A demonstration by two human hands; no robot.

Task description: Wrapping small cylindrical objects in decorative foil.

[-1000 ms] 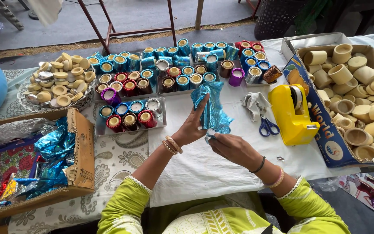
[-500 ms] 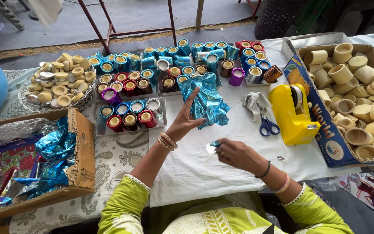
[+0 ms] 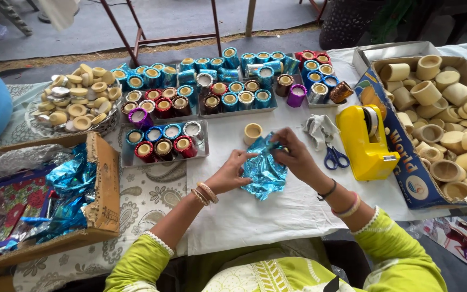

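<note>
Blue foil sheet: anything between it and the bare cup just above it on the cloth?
Nothing visible. The blue foil sheet is held by the left hand and right hand; the bare cup stands just beyond its top edge, with only white cloth between.

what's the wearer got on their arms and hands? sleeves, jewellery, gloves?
No gloves. Lime-green sleeves with white scalloped trim end mid-forearm on both arms. The left hand has a stack of gold and pink bangles at the wrist. The right hand has a thin dark band and a pink-and-yellow bangle.
</note>
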